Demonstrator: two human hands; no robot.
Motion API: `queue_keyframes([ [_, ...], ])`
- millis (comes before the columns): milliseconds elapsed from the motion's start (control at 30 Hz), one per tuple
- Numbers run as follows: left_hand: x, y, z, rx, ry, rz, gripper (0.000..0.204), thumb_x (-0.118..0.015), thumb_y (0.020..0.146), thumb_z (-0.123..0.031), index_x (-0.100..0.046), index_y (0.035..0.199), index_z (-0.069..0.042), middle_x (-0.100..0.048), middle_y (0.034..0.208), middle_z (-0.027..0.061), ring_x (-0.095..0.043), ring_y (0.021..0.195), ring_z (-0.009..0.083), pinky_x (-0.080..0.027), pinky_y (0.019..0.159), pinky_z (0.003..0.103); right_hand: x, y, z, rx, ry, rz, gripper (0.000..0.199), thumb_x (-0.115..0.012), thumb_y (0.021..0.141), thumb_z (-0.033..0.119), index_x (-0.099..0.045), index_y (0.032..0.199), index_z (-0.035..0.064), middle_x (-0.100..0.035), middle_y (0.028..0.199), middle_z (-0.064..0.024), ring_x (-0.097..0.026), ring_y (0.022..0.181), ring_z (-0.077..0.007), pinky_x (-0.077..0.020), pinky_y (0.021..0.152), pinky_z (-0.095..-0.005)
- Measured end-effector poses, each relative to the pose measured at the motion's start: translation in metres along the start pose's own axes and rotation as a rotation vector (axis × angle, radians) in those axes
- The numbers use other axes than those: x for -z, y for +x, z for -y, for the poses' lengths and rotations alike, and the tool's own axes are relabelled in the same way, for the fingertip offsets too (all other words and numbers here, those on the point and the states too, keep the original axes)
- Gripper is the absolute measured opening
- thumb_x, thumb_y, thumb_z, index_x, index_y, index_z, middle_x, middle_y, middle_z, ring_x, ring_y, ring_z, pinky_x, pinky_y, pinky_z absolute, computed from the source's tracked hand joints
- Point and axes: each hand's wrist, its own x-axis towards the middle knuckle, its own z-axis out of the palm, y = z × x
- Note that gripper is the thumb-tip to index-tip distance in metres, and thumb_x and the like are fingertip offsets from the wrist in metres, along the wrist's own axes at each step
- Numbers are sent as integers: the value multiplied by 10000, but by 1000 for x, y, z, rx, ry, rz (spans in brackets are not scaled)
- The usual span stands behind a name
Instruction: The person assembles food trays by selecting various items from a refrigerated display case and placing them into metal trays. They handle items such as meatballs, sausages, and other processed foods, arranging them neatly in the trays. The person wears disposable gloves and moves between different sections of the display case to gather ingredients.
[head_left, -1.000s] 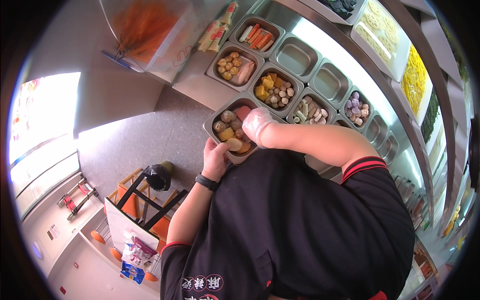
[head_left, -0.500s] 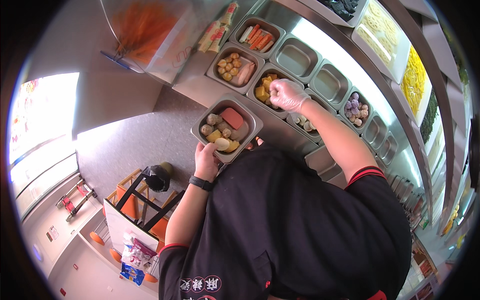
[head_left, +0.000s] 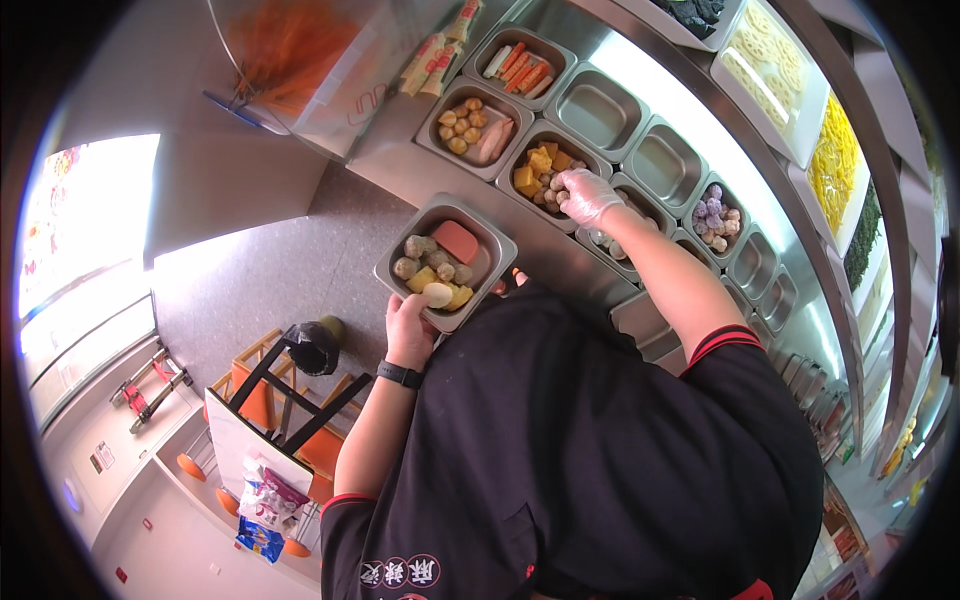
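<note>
My bare left hand (head_left: 408, 330) grips the near edge of a square metal pan (head_left: 392, 238), thumb over the rim. Inside it lie a pink slab (head_left: 457, 242), several greyish balls (head_left: 413, 246), yellow chunks (head_left: 424, 278) and a pale round disc (head_left: 437, 294) beside the thumb. My right hand (head_left: 590, 195), in a clear plastic glove, reaches over the counter pan (head_left: 513, 196) of yellow cubes (head_left: 540, 158) and small brownish balls (head_left: 549, 196). Its fingers are drawn together at the balls; whatever they hold is hidden.
Neighbouring counter pans hold red-and-white sticks (head_left: 520, 70), round golden balls (head_left: 461, 124) with pink pieces (head_left: 495, 138), and purple balls (head_left: 712, 207). Wrapped packets (head_left: 432, 62) lie beside a clear bin (head_left: 345, 110). Shelves of trays (head_left: 770, 60) rise at the right; a table (head_left: 240, 440) stands lower left.
My right hand has shifted slightly right and toward me within the same pan, uncovering more balls. The held pan has moved slightly left.
</note>
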Motion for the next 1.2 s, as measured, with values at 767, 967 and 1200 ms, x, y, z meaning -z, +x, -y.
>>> queue_keyframes([
  [767,41,16,-21,-39,-8,45,453,-506,893,44,-535,1343,6,-646,1317,171,-674,1178,349,-595,976,516,19,-70,5,-66,-20,-397,182,-669,941,197,-751,1026,59,-751,1036,-200,-709,1012,-405,-557,890,-475],
  [967,85,66,-58,128,10,164,496,-497,874,52,-523,1366,-8,-636,1327,170,-669,1183,356,-590,994,527,25,-158,30,-374,-206,-455,434,-650,1001,403,-714,838,5,-692,890,-241,-681,898,-444,-531,816,-524],
  [1200,101,113,-83,211,172,317,503,-502,865,30,-527,1367,7,-643,1324,165,-667,1211,374,-575,1035,555,-62,-273,81,-465,-211,-791,133,-601,950,129,-702,995,55,-698,1093,-182,-682,1002,-422,-549,878,-511],
])
